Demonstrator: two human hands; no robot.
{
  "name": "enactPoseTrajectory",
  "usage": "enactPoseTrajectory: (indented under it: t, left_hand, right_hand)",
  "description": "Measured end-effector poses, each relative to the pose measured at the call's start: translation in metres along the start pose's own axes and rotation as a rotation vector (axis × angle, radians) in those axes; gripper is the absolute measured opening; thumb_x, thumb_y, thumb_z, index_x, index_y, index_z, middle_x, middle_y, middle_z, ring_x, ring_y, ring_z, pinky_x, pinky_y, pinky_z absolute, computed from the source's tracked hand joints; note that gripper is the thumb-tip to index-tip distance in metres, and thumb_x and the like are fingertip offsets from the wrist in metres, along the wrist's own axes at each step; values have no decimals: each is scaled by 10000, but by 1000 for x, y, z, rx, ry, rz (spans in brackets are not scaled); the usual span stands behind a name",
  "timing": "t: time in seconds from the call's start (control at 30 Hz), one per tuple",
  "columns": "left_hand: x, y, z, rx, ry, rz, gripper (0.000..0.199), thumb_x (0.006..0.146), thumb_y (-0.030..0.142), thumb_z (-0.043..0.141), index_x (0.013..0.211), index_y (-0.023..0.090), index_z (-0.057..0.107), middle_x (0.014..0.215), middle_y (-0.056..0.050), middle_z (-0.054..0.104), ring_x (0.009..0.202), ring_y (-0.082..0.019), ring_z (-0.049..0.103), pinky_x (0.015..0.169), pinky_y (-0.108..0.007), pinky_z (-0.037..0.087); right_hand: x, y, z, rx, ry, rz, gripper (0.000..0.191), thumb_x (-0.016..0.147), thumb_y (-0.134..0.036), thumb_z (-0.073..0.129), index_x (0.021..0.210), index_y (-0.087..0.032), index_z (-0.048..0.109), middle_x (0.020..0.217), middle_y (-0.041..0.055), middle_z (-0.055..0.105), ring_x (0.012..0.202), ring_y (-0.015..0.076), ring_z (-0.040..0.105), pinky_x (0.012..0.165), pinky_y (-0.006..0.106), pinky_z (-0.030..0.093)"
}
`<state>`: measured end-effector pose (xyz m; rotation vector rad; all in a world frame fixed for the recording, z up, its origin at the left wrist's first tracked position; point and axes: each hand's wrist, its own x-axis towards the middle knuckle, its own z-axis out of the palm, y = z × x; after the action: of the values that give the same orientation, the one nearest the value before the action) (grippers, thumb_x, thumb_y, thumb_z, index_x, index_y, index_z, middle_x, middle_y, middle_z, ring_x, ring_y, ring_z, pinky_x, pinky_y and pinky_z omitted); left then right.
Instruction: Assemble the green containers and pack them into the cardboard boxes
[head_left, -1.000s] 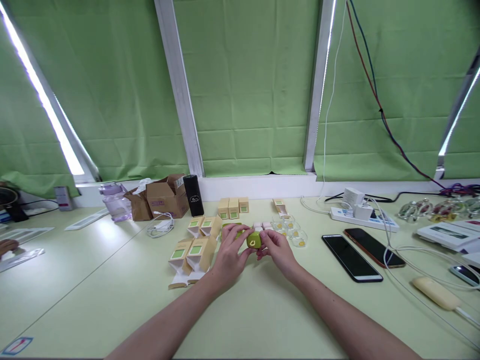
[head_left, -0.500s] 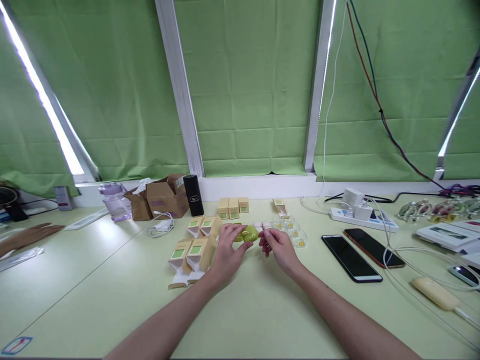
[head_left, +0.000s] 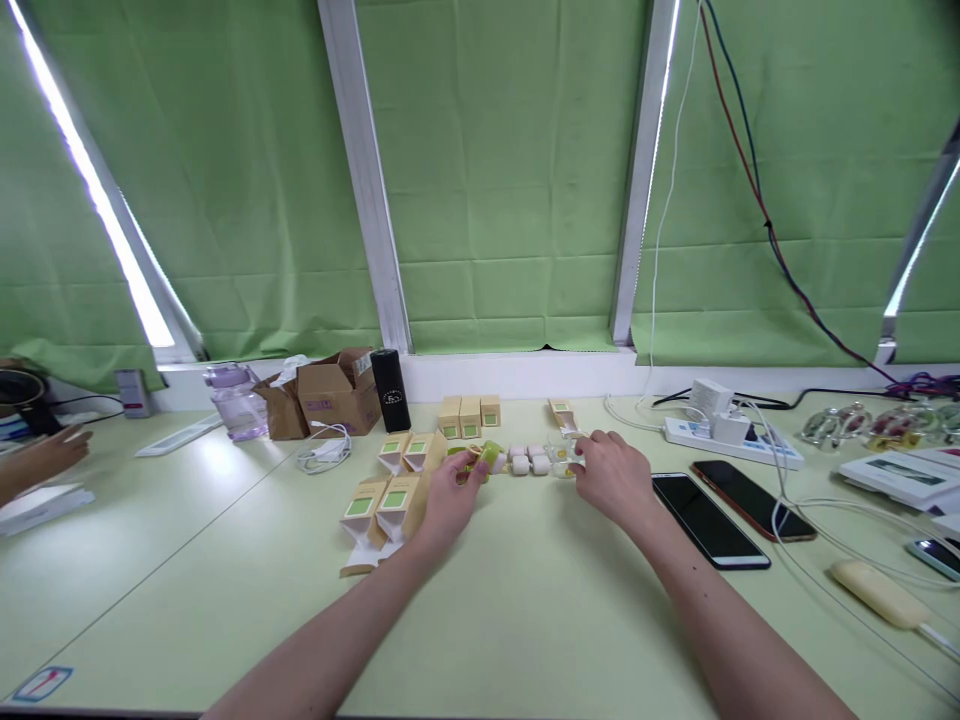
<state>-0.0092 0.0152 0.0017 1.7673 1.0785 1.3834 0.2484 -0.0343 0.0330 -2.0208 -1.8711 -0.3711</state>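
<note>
My left hand (head_left: 454, 490) pinches a small glossy green object (head_left: 489, 455), with a pale part showing at its right end. Close by stand several open cream boxes with green labels (head_left: 397, 497), flaps hanging toward me. Small white pieces (head_left: 529, 460) sit in a cluster between my hands. My right hand (head_left: 611, 470) reaches over the clear plastic cups (head_left: 561, 455), its fingers bent down at their right side. Whether it grips one of them is hidden. Behind, closed cream boxes (head_left: 469, 416) stand in a row, and one open box (head_left: 562, 414) lies near the cups.
Two phones (head_left: 709, 520) and a power strip (head_left: 731, 440) with white cables lie on the right. Back left are a cardboard box (head_left: 337, 392), a black cylinder (head_left: 390, 390) and a purple bottle (head_left: 236, 402). Another person's hand (head_left: 52, 456) is at the far left.
My right hand has moved right, from beside the green object to the clear cups. The green object has turned in my left hand. The other person's hand has shifted left and lifted.
</note>
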Motion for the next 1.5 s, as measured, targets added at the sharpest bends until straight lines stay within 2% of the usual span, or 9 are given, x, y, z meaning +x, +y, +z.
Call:
enactPoseTrajectory:
  t: [0.13,0.3,0.43,0.77,1.0,1.13,1.23,1.4,1.5]
  left_hand:
    - [1,4,-1,-60,-9,-95,558,837,717,646,962,188,771,961,-82,774,876,-255,718,815,-355,561]
    - [-1,7,-2,-79,-9,-146,596,815,746,657,955,180,781,960,-93,786,889,-264,715,835,-362,557]
    - [-2,7,-1,-85,-2,-151,586,811,745,666,928,182,779,938,-88,784,878,-261,713,837,-357,554]
    - [0,2,-1,-114,6,-148,627,793,757,678,955,159,774,941,-94,780,859,-257,721,796,-331,534]
    - [1,2,-1,-161,6,-188,647,781,784,665,943,167,779,951,-90,779,851,-245,707,822,-341,530]
    - [1,2,-1,-163,19,-192,629,780,773,677,914,166,777,937,-90,777,843,-247,706,811,-339,526]
    - [2,1,-1,-177,19,-192,640,784,768,676,965,163,779,972,-92,779,828,-236,700,798,-328,518]
    - [2,0,-1,-224,27,-204,650,782,762,683,1011,162,786,1037,-98,778,835,-224,687,817,-319,509]
    - [2,1,-1,-230,33,-215,643,775,766,686,967,162,789,1010,-94,777,823,-221,682,816,-320,504]
  right_hand:
    - [3,18,-3,-101,-106,32,196,848,-282,681,983,-167,765,1079,186,698,1075,343,600,736,360,424]
    - [3,24,3,-154,-220,9,164,789,-148,657,907,-139,771,1026,200,726,1060,350,611,808,390,404]
    - [2,12,7,-117,-229,-43,170,776,-81,631,860,-145,764,985,181,747,1032,322,625,813,378,384]
    - [-18,-39,17,154,-88,-323,67,815,-148,701,836,-199,739,969,113,706,1003,292,589,828,379,403]
    - [-17,-31,18,351,-146,-254,594,727,-42,695,1293,-201,610,1269,110,657,1148,283,581,891,346,428]
    - [-15,-30,22,406,-210,-220,546,722,-10,652,1231,-205,660,1155,103,695,1109,285,600,920,372,415]
    - [-10,-29,28,677,-223,-128,418,720,-107,709,1122,-222,696,1122,83,700,1100,284,594,948,403,419]
    - [-4,-26,33,1715,-399,-81,442,696,-270,783,1128,-219,704,1120,76,709,1075,267,642,940,414,487]
    - [-8,-30,31,2105,-523,-53,406,765,-319,776,1149,-199,719,1040,79,728,997,258,693,946,437,523]
